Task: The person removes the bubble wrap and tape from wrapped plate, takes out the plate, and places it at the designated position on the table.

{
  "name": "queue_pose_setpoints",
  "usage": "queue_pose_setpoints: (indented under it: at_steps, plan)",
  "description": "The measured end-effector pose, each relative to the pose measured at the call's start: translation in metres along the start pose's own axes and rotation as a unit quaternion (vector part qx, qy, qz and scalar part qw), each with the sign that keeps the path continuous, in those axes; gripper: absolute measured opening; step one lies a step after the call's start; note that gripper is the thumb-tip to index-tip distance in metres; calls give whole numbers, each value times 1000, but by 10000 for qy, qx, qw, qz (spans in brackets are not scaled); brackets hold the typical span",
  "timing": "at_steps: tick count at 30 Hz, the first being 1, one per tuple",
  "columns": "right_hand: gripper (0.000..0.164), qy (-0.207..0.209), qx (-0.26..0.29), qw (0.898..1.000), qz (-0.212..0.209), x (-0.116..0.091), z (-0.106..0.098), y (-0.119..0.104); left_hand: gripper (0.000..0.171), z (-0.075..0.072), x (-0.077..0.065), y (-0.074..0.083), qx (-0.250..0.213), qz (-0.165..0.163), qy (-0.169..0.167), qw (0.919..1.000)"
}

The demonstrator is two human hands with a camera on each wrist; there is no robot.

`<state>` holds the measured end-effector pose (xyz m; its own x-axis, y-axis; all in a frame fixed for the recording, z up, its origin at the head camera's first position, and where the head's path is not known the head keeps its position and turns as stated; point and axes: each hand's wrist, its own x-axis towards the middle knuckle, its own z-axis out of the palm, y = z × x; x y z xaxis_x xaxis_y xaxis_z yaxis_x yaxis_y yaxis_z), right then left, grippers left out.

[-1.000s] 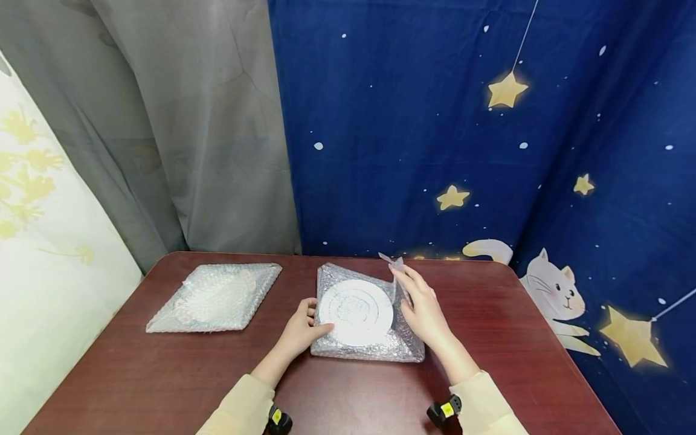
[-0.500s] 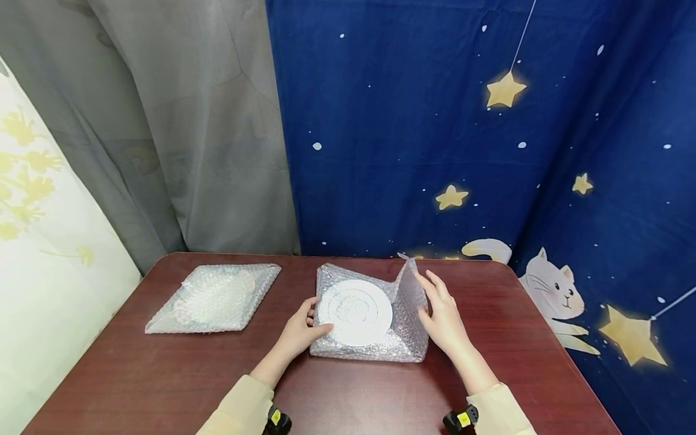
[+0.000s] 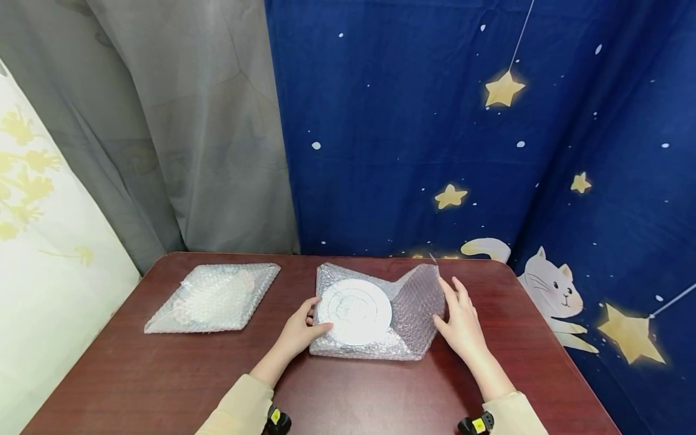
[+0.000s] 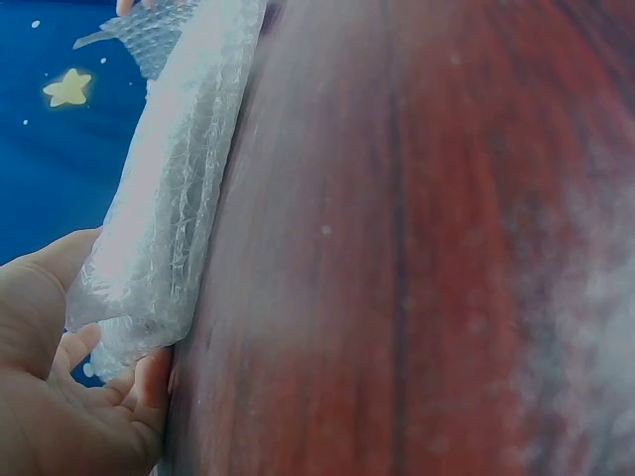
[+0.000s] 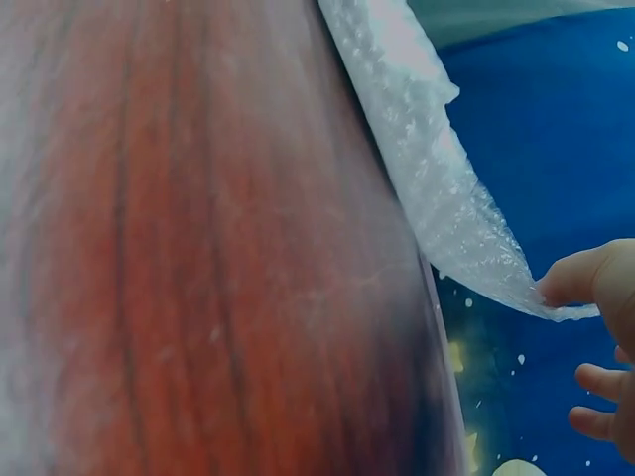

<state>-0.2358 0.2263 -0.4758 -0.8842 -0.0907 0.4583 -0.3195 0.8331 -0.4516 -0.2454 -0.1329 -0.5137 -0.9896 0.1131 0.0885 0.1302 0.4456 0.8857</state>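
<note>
A round white plate (image 3: 354, 311) lies on a sheet of bubble wrap (image 3: 418, 311) near the middle of the table. My left hand (image 3: 299, 329) grips the left side of the sheet, thumb on top near the plate's rim. In the left wrist view, the fingers of that hand curl under the folded wrap (image 4: 184, 178). At the right, my right hand (image 3: 461, 326) pinches the edge of a raised flap. In the right wrist view, the thumb of the right hand (image 5: 607, 293) presses the narrow end of the wrap (image 5: 427, 169).
Another flat bundle in bubble wrap (image 3: 214, 299) lies on the left of the dark red table (image 3: 359, 399). Grey and blue curtains (image 3: 380, 151) hang right behind the table's back edge.
My right hand has moved right, drawing the wrap's flap away from the plate and spreading it outward. The left hand keeps its hold in the same place.
</note>
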Motion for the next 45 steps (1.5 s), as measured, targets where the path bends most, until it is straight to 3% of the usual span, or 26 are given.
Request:
queue_pose_setpoints:
  at_steps: [12, 23, 32, 38, 45]
  plan:
    - [80, -459, -265, 9981, 327, -6, 6, 21, 65, 1, 0, -1, 20, 87, 23, 10000]
    - [68, -705, -421, 9954, 487, -9, 6, 27, 65, 1, 1, 0, 45, 108, -9, 9999]
    - [66, -940, -978, 9882, 712, -8, 7, 27, 66, -1, 1, 2, 99, 13, -91, 9999]
    - [68, -886, -1314, 9859, 540, -8, 8, 25, 68, -3, 0, 2, 246, 63, -135, 9996]
    - [69, -883, -1580, 9835, -27, -10, 10, 24, 62, -5, -1, 0, 525, 596, -43, 9968]
